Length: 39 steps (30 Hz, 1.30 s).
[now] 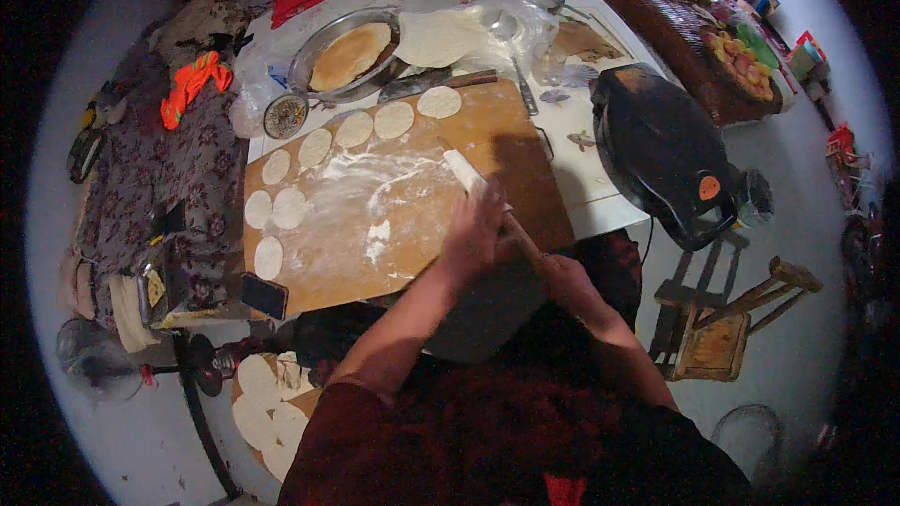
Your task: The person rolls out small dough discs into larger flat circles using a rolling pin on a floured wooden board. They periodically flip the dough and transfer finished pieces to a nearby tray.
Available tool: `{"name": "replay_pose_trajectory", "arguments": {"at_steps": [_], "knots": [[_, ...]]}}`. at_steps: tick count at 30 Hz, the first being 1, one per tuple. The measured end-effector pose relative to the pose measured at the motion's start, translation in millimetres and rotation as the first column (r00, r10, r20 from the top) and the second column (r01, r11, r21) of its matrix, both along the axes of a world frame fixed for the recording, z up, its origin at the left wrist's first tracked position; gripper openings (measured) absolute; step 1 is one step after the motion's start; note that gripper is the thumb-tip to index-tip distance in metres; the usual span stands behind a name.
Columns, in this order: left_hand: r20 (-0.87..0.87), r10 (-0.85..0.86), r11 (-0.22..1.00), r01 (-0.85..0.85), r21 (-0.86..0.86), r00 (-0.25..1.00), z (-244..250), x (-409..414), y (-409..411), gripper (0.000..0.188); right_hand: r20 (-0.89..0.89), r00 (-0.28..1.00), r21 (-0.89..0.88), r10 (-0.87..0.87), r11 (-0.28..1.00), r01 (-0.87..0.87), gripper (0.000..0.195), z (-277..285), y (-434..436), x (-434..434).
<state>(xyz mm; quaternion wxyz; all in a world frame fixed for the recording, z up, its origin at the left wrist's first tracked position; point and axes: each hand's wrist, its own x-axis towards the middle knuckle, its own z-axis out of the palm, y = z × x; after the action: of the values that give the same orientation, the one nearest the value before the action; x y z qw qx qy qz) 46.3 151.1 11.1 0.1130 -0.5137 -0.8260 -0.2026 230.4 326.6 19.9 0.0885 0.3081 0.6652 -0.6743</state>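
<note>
My right hand grips the near end of a wooden rolling pin, which slants across the right part of a floured wooden board. My left hand, blurred, lies against the pin farther up; whether its fingers close around it is unclear. Beyond that hand, the pin's far part bears a white layer, apparently dough wrapped around it. Several flat dough rounds line the board's far and left edges. A small heap of flour sits near the middle.
A metal pan holding a browned flatbread stands behind the board. Right of it are a ladle and a black electric griddle. A phone leans at the front left corner. On the floor stands a wooden chair.
</note>
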Motion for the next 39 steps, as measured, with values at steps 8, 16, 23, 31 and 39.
{"name": "replay_pose_trajectory", "arguments": {"at_steps": [8,16,23,31,39], "knots": [[0.141,0.258,0.868,-0.165,-0.468,0.956,18,-12,-89,0.082,-0.064,0.981,0.130,0.181,0.977,-0.172,0.035,23,3,0],[-0.014,0.581,0.739,-0.535,-0.411,0.814,69,-62,-153,0.078,-0.159,0.800,0.862,0.578,0.477,-0.173,0.034,-73,35,1],[0.142,0.108,0.900,-0.036,-0.435,0.984,83,27,-107,0.078,-0.081,0.766,0.453,0.637,0.708,-0.541,0.019,-7,-42,16],[0.022,0.008,0.964,-0.002,-0.265,1.000,37,-26,37,0.066,-0.206,0.874,0.488,0.439,0.821,-0.297,0.018,-43,-20,33],[0.246,0.301,0.930,-0.227,-0.289,0.921,63,3,-21,0.073,-0.213,0.792,0.377,0.572,0.796,-0.473,0.031,-23,-32,19]]}}
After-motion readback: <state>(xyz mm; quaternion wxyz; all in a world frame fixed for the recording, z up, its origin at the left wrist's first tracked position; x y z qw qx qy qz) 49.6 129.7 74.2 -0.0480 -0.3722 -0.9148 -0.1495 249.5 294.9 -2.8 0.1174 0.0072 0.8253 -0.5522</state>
